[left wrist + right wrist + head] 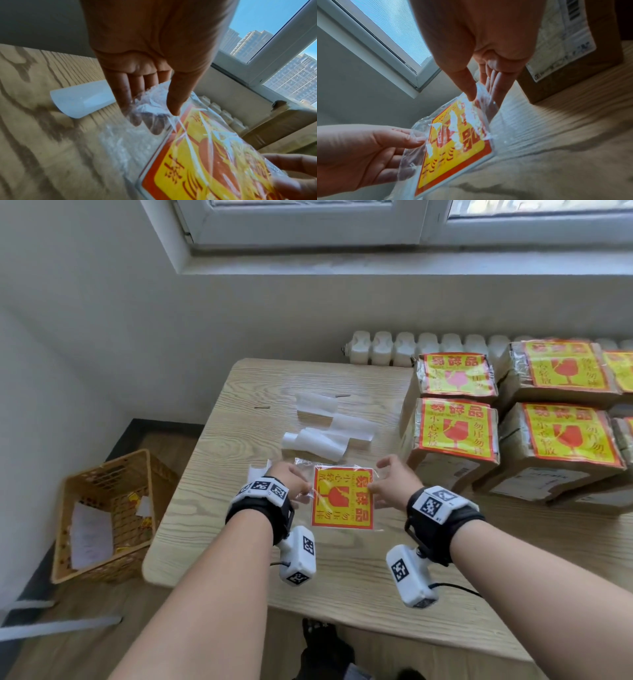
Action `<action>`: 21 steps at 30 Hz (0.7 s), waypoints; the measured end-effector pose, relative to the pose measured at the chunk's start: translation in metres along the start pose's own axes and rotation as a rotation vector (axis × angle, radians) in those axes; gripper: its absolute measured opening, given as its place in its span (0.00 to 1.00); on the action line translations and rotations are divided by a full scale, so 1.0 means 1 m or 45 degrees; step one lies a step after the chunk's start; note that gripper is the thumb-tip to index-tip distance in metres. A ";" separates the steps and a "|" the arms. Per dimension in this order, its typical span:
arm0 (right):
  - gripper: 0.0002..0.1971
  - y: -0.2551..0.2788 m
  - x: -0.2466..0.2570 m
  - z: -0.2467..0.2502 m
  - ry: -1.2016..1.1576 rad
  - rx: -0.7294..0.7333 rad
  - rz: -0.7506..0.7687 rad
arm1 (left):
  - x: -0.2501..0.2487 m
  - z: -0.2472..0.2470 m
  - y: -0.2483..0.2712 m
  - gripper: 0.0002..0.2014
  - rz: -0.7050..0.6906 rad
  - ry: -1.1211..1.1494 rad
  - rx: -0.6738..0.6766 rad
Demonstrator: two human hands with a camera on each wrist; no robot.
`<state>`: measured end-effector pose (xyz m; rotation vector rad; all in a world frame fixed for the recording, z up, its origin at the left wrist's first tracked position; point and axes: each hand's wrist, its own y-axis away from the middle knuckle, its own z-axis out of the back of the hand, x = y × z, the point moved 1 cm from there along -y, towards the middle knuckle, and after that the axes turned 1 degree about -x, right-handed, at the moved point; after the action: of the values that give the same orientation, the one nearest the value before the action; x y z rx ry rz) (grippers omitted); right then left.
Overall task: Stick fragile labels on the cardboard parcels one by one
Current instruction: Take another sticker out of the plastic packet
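Both hands hold a clear plastic bag [342, 496] of fragile labels [343, 501] just above the desk [219, 440], near its front edge. The left hand [291, 481] pinches the bag's left side between thumb and fingers [175, 97], and the right hand [394, 484] pinches its right side the same way, thumb [467, 86] on top. The top label is yellow with a red border and a red broken-glass mark (its print is blurred in both wrist views). Behind the bag lie curled white backing strips [325, 433]. To the right sit cardboard parcels [455, 436], their tops already labelled. A wicker basket [106, 518] stands on the floor to the left.
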<state>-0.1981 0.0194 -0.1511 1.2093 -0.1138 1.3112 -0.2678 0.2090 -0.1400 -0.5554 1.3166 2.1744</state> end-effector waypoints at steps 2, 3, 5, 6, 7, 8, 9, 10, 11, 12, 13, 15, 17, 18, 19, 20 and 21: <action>0.21 -0.007 -0.006 -0.006 0.059 -0.010 -0.061 | 0.007 -0.005 -0.010 0.10 0.034 -0.034 -0.017; 0.20 -0.011 -0.010 -0.008 0.081 -0.024 -0.071 | 0.009 -0.009 -0.014 0.10 0.059 -0.054 -0.007; 0.20 -0.020 -0.018 -0.013 0.128 -0.044 -0.093 | 0.012 -0.016 -0.021 0.09 0.090 -0.098 0.013; 0.20 -0.023 -0.021 -0.015 0.161 -0.054 -0.108 | 0.014 -0.018 -0.026 0.13 0.084 -0.159 0.016; 0.20 -0.023 -0.022 -0.016 0.202 -0.061 -0.115 | 0.014 -0.020 -0.029 0.18 0.076 -0.241 0.011; 0.20 -0.024 -0.024 -0.017 0.235 -0.062 -0.120 | 0.015 -0.022 -0.033 0.22 0.057 -0.307 -0.005; 0.21 -0.025 -0.024 -0.018 0.259 -0.057 -0.126 | 0.016 -0.023 -0.035 0.25 0.055 -0.340 -0.016; 0.21 -0.026 -0.026 -0.018 0.266 -0.057 -0.120 | 0.017 -0.024 -0.038 0.27 0.055 -0.347 -0.017; 0.20 -0.026 -0.027 -0.018 0.272 -0.054 -0.112 | 0.018 -0.025 -0.039 0.27 0.063 -0.352 -0.019; 0.19 -0.026 -0.028 -0.018 0.277 -0.059 -0.094 | 0.019 -0.025 -0.041 0.27 0.060 -0.358 -0.031; 0.18 -0.026 -0.029 -0.018 0.279 -0.051 -0.086 | 0.019 -0.025 -0.041 0.25 0.064 -0.364 -0.043; 0.17 -0.024 -0.030 -0.016 0.287 -0.038 -0.069 | 0.019 -0.025 -0.041 0.20 0.062 -0.372 -0.070; 0.16 -0.019 -0.030 -0.013 0.290 -0.040 -0.042 | 0.018 -0.026 -0.038 0.23 0.060 -0.366 -0.082; 0.15 -0.017 -0.030 -0.012 0.284 -0.044 -0.030 | 0.018 -0.026 -0.037 0.26 0.054 -0.369 -0.090; 0.14 -0.012 -0.030 -0.010 0.273 -0.042 -0.020 | 0.016 -0.027 -0.032 0.28 0.056 -0.369 -0.098; 0.13 -0.010 -0.031 -0.009 0.268 -0.039 -0.007 | 0.016 -0.027 -0.031 0.29 0.053 -0.374 -0.117; 0.12 -0.004 -0.031 -0.006 0.267 -0.034 -0.004 | 0.013 -0.026 -0.023 0.29 0.049 -0.376 -0.140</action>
<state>-0.2087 0.0039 -0.1768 1.0419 0.0214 1.4215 -0.2617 0.1974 -0.1750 -0.2379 1.0631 2.2668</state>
